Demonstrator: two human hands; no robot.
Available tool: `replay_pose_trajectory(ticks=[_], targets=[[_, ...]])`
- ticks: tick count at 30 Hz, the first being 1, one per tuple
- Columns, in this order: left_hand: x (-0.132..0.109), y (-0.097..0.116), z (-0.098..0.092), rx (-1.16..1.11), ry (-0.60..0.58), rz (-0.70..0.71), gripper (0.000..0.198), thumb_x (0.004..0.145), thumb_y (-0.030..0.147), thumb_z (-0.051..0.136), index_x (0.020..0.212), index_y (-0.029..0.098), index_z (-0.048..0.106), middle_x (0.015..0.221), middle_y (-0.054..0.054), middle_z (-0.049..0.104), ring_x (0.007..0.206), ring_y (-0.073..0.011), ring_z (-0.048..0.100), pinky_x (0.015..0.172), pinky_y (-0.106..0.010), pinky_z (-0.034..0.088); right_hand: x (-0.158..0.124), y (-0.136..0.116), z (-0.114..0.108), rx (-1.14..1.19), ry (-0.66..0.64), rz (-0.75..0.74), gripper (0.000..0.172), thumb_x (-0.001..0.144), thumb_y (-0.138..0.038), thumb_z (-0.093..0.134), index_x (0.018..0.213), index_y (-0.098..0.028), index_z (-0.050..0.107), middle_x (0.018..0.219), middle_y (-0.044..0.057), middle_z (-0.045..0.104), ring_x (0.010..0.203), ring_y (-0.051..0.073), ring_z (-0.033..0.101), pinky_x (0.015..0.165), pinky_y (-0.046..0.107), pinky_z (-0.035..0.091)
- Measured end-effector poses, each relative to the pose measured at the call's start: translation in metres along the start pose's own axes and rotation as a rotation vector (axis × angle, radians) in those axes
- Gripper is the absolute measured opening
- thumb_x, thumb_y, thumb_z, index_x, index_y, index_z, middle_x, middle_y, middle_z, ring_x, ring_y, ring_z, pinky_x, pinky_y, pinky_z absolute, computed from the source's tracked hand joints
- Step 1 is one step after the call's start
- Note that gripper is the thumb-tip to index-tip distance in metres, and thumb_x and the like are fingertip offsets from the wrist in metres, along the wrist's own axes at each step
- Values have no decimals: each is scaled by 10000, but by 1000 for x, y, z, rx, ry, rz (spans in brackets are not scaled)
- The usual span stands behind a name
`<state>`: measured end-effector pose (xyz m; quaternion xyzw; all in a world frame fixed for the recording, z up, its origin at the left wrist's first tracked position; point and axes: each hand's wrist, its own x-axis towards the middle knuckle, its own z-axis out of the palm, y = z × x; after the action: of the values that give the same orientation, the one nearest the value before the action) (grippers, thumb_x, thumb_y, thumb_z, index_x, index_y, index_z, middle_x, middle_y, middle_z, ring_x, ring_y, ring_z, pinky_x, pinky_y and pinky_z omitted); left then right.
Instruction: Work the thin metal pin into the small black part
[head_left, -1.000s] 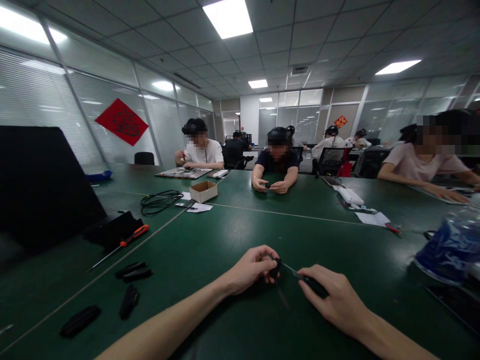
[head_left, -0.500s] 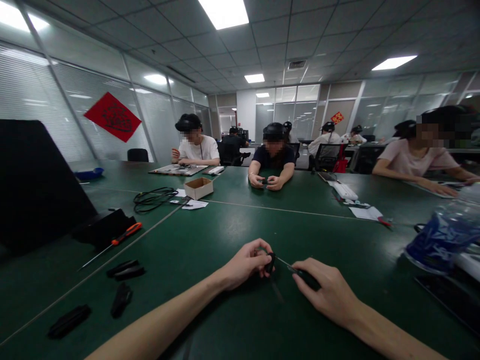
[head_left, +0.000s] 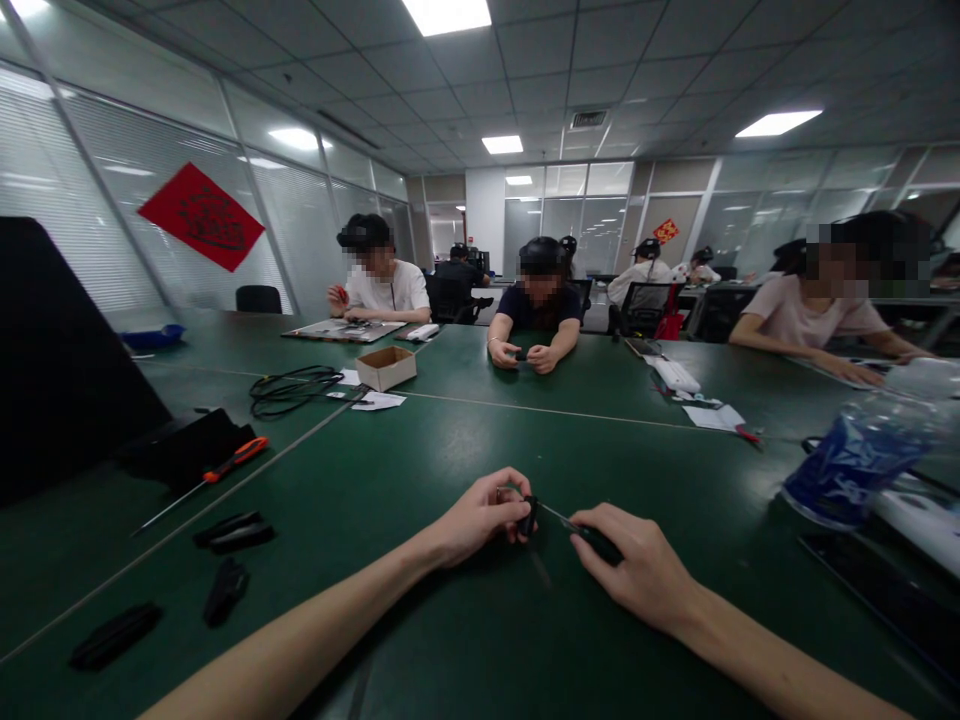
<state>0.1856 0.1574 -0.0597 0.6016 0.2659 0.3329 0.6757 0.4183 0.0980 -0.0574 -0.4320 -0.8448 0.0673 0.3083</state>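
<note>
My fingers close on both things: my left hand [head_left: 480, 518] pinches a small black part [head_left: 529, 516], and my right hand [head_left: 637, 560] grips a small screwdriver [head_left: 592, 541], whose thin shaft runs up and left, its tip at the part.

Office-style workroom: long green counter [head_left: 420, 470], orange-handled screwdriver [head_left: 236, 458] at 9 o'clock, cable coil [head_left: 294, 390] at 10 o'clock, seated worker [head_left: 538, 305] at 12 o'clock, glass partition with blinds [head_left: 127, 205] at 10 o'clock, ceiling panel light [head_left: 448, 12] overhead.
</note>
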Motion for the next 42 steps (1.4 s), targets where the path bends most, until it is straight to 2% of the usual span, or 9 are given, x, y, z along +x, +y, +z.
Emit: replay_pose_trajectory(ticks=[6,17,22,31,42], targets=[[0,0,0,9,1,10,338,775,353,627,1010,151,491,783,-59,618,628,-117,571,544,-204,389,0,1,2,-20,45,-29,190,861,-241,509,1018,-189,603,899,55,633,743,150,608,647,257,502],[2,-2,-1,7,31,-6,341,779,366,620,1023,149,521,785,-60,620,628,-112,562,551,-205,393,0,0,-1,-8,-6,0,224,859,-279,516,1054,-189,577,915,56,609,738,149,587,642,263,489],[2,-1,0,-19,45,-27,327,806,392,583,1017,150,521,768,-48,600,619,-103,548,553,-201,391,0,-2,-3,-2,-3,14,246,857,-238,505,1094,-191,551,942,55,605,739,145,582,637,258,485],[4,-2,0,-48,121,-30,338,811,449,561,966,149,551,739,-12,530,540,-51,443,508,-173,319,1,-2,-1,12,-43,42,237,899,-250,474,1126,-221,536,976,37,597,762,134,579,681,257,484],[1,0,1,43,90,-8,305,817,428,561,999,186,531,785,-14,540,601,-67,451,546,-184,321,0,1,0,31,-52,40,252,911,-267,468,1153,-227,526,985,37,591,777,140,576,692,273,483]])
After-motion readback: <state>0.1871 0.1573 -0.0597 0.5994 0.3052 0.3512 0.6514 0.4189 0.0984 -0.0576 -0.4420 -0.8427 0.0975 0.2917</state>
